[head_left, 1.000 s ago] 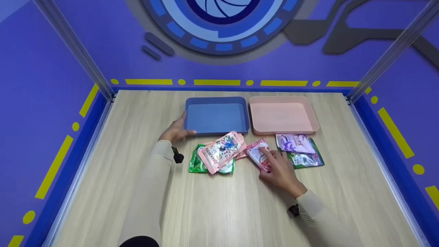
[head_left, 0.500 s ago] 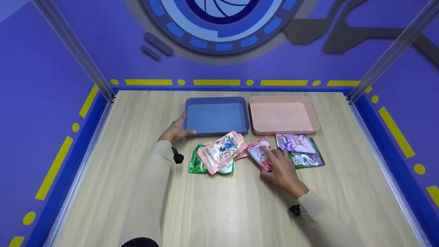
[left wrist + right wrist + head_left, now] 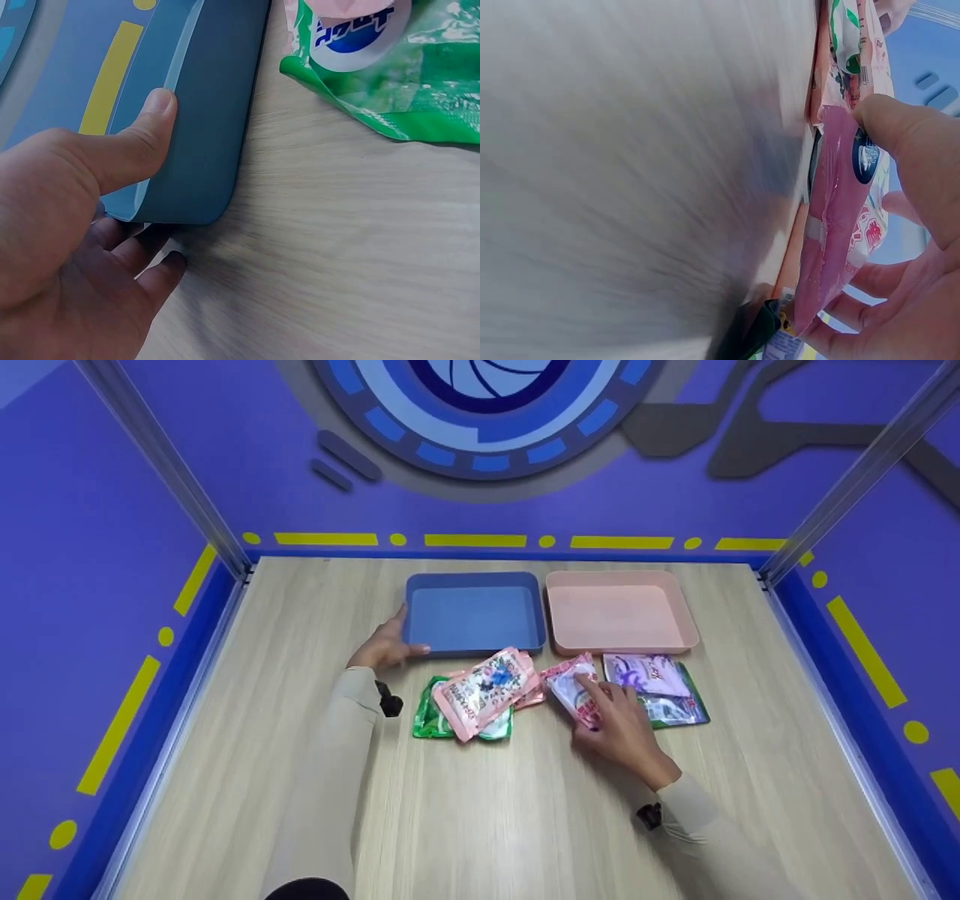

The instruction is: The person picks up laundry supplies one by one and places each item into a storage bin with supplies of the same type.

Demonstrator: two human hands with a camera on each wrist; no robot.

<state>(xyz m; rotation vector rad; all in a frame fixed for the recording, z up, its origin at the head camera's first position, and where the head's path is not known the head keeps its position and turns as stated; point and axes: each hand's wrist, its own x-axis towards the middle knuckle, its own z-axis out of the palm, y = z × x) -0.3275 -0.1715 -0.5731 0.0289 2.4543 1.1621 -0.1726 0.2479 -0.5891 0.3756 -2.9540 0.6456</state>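
My left hand [image 3: 381,648] holds the near left corner of a blue tray [image 3: 476,615]. In the left wrist view its thumb [image 3: 139,139] lies against the tray's wall, with the other fingers around the corner. My right hand [image 3: 626,733] grips a pink-and-white packet [image 3: 566,688] between thumb and fingers. The right wrist view shows that packet's pink underside [image 3: 831,202] tilted up off the table. Left of it, a pink floral packet [image 3: 484,694] lies across a green packet [image 3: 427,720]. A purple packet [image 3: 649,673] overlaps a green-edged packet [image 3: 679,711] on the right.
A pink tray [image 3: 621,611] stands beside the blue one, both close to the back of the wooden table [image 3: 480,825]. Blue-purple panels [image 3: 480,517] with metal corner posts [image 3: 172,472] enclose the back and sides.
My right hand has shifted slightly up and to the right, and the pink-and-white packet has moved with it. My left hand stays at the blue tray's corner.
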